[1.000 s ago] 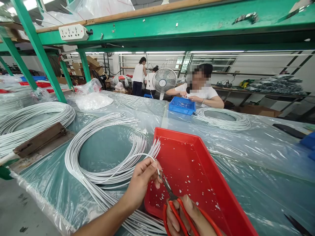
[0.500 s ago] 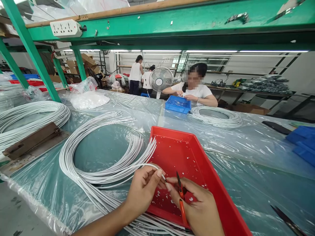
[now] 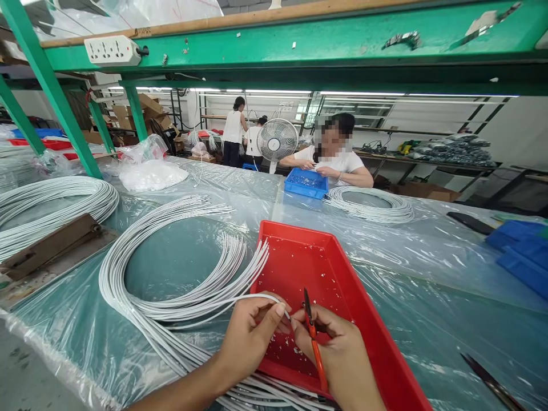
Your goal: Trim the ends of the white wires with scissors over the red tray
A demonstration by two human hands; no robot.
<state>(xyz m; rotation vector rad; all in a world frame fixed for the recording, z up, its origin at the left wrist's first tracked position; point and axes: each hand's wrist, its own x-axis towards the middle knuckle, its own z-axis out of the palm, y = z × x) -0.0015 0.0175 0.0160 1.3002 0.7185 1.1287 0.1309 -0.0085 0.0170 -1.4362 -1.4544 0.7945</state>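
Observation:
Closed round a single white cable [image 3: 247, 297], my left hand [image 3: 250, 331] pinches it close to its end. That end has a short dark tip reaching the fingertips of my right hand [image 3: 342, 351]. My right hand also grips a pair of orange-handled scissors [image 3: 317, 357], their dark blades pointing up and away. Both hands are over a red tray [image 3: 295, 228] scattered with small white scraps. The cable runs out of a large coil of white cables [image 3: 113, 268] on the left, whose loose ends partly lie over the tray's edge.
Another cable coil [image 3: 98, 197] and a rusty metal tool [image 3: 53, 245] lie left. More scissors [image 3: 492, 379] rest at lower right. Across the table a co-worker [image 3: 342, 162] works over a blue tray [image 3: 305, 191] beside a coil [image 3: 372, 212]. A green shelf beam [image 3: 257, 43] crosses above.
The view has shifted slightly. My right fingertips remain at the cable's dark end, and the scissors have tilted a little in my hand. Both hands keep their hold.

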